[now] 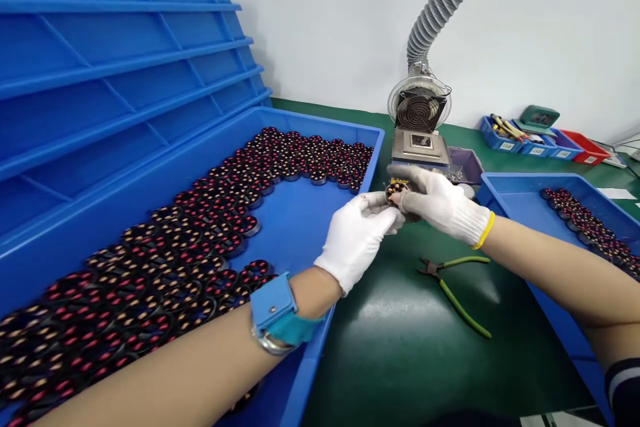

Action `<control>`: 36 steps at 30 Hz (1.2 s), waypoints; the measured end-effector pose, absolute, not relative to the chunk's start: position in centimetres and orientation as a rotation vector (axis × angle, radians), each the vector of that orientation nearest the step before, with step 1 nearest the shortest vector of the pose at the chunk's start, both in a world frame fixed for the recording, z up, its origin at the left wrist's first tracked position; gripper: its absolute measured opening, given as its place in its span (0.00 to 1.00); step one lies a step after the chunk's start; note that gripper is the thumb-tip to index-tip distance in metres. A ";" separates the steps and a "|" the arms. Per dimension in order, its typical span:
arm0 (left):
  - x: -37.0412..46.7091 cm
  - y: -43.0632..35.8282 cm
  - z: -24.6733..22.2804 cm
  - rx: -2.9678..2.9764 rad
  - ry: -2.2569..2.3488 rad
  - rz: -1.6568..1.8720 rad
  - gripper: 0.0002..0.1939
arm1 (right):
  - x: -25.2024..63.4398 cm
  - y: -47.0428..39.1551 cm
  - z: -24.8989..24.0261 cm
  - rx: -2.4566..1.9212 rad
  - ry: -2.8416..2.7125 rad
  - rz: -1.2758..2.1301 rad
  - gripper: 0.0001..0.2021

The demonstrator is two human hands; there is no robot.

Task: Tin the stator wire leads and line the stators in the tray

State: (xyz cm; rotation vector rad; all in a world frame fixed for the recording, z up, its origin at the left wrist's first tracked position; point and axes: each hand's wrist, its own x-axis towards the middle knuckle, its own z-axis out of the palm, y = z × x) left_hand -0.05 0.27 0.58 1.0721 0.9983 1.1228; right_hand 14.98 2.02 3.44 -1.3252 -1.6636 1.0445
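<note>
A small round motor part (pixel 395 189) with copper-coloured windings in a dark ring is held between my two hands above the green table. My left hand (pixel 354 235), in a white glove, is closed round its near left side with the fingertips pinched. From the right, my right hand (pixel 443 205) grips the same part, its thumb against the windings and its index finger stretched out above. This glove has a yellow cuff. My fingers hide some of the part. Below my right hand lies a pair of side cutters (pixel 430 267) with green handles, spread apart on the table.
A large blue tray (pixel 377 147) on the left holds many similar round parts (pixel 190 247). Another blue tray (pixel 530 177) with such parts stands right. A metal box (pixel 420 148), fan (pixel 419 111) and grey hose (pixel 445 3) are behind my hands. Small bins (pixel 500 141) stand back right.
</note>
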 end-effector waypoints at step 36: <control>-0.6 0.4 0.4 1.234 0.969 0.846 0.19 | 21.1 16.9 5.7 -2.064 -1.791 -0.083 0.15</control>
